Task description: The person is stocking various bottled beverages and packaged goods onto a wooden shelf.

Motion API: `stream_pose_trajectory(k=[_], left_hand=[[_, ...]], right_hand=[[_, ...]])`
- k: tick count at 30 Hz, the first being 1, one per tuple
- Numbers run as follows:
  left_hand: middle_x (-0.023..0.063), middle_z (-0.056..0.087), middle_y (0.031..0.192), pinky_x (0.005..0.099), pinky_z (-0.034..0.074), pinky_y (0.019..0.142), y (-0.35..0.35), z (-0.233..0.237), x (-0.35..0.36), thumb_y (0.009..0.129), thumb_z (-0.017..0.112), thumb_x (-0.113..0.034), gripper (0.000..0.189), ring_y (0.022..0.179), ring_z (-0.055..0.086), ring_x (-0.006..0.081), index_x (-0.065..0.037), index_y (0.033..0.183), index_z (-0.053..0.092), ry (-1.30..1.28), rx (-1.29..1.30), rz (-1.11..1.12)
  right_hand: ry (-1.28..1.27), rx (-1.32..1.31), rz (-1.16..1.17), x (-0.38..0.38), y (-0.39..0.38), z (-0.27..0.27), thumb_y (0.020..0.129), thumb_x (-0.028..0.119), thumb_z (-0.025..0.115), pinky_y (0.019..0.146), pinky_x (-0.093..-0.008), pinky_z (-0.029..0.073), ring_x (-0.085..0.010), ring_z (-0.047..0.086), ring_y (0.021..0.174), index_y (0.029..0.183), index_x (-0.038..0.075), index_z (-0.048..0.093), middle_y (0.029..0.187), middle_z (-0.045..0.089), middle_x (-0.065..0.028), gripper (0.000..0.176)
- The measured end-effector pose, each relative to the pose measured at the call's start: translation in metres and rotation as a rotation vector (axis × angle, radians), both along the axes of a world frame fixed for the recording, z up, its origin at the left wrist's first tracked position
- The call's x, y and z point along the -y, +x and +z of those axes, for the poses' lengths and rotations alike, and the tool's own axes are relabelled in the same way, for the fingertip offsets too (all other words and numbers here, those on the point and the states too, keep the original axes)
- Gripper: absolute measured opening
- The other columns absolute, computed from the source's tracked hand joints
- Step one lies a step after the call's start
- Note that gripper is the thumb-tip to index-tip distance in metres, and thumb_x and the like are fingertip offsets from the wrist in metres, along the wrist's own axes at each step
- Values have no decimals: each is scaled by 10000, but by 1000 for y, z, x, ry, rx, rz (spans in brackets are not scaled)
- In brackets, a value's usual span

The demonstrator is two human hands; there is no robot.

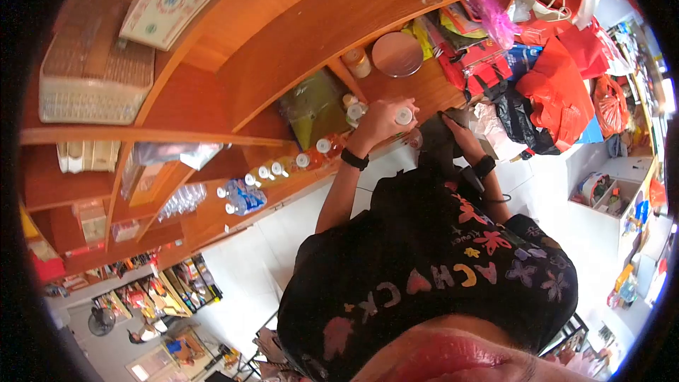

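Note:
My left hand (380, 126), with a black band at the wrist, is closed around a bottle with a white cap (404, 115) at the shelf's front edge. My right hand (463, 136) is closed on a dark grey cloth (440, 138) just to the right. Beside my left hand stands another white-capped bottle (355, 112). A row of bottles with orange drink (309, 159) and yellow drink (278, 168) runs leftward along the shelf edge. At its end are water bottles with blue labels (247, 198).
A round lidded tin (397, 54) and a jar (356, 63) stand farther back on the wooden shelf (375, 88). Red bags (559, 92) pile up to the right. Upper left, a wrapped carton (95, 64) sits in a compartment. A person (147, 331) is at lower left.

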State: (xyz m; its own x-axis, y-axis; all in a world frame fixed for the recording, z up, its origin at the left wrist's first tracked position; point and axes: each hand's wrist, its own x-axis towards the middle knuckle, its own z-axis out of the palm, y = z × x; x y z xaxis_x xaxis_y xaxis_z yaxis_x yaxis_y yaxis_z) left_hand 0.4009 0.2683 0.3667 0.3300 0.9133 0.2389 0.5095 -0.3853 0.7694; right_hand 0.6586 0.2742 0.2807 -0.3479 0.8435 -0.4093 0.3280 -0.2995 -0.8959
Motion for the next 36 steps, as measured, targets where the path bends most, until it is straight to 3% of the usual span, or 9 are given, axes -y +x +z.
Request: stream_pose_trajectory(k=[4, 8, 14, 16, 19, 24, 29, 31, 36], left_hand=[[101, 696, 1003, 370, 517, 823, 12, -40, -32, 747, 740, -227, 251, 933, 663, 284, -84, 946, 686, 92, -200, -81], [70, 689, 899, 405, 513, 774, 9, -74, -54, 697, 750, -230, 257, 861, 653, 294, -106, 908, 673, 83, -257, -129], [66, 690, 888, 395, 513, 767, 10, -82, -76, 705, 755, -231, 250, 859, 655, 283, -121, 915, 678, -91, -257, -90], [85, 693, 927, 395, 512, 790, 9, -86, -82, 720, 755, -229, 255, 894, 654, 289, -114, 936, 685, -86, -288, -68], [117, 698, 1014, 396, 508, 835, 0, -104, -93, 744, 758, -232, 280, 972, 652, 295, -102, 985, 699, -17, -305, -34], [85, 692, 987, 385, 498, 833, -12, -103, -97, 724, 752, -204, 268, 960, 645, 282, -104, 964, 688, -165, -185, 151], [71, 681, 996, 395, 498, 808, -14, -96, -89, 753, 727, -177, 271, 936, 640, 287, -98, 1003, 660, -235, -92, 223], [69, 675, 994, 397, 500, 796, -10, -101, -78, 765, 718, -179, 269, 919, 638, 289, -94, 1009, 643, -177, -80, 258], [75, 669, 976, 401, 497, 802, -4, -113, -63, 770, 713, -191, 259, 929, 627, 295, -87, 987, 617, -183, -14, 377]], right_hand=[[328, 193, 109, 7, 37, -30, 1013, 203, 360, 990, -329, 390, -284, 549, 1151, 1414, 234, 444, 1298, 537, -204, 410], [-191, -182, -325, -6, 32, -35, 1014, 295, 402, 921, -327, 428, -259, 572, 1066, 1321, 137, 524, 1183, 597, -168, 367], [-158, -150, -241, -31, 39, -64, 1012, 283, 408, 888, -348, 447, -270, 589, 1042, 1302, 99, 531, 1123, 620, -179, 365], [219, 49, 17, -37, 49, -88, 1007, 203, 394, 926, -387, 438, -318, 591, 1081, 1338, 105, 501, 1152, 616, -208, 362], [387, 195, 126, -51, 48, -61, 1006, 244, 413, 908, -383, 454, -317, 607, 1059, 1342, 110, 501, 1129, 636, -193, 372], [-35, 37, 27, -86, 38, -44, 945, 399, 525, 924, -339, 439, -279, 585, 1090, 1286, 93, 556, 1176, 617, -160, 459], [-82, 81, 194, -126, 17, -6, 984, 268, 495, 973, -317, 412, -204, 548, 1134, 1277, 60, 571, 1260, 576, -119, 367], [305, 36, 377, -142, 22, -12, 966, 275, 535, 959, -304, 415, -177, 547, 1118, 1243, 35, 588, 1239, 586, -94, 370], [76, -104, 556, -168, 0, 63, 942, 220, 588, 939, -274, 410, -126, 532, 1076, 1227, 4, 576, 1188, 596, -60, 357]])
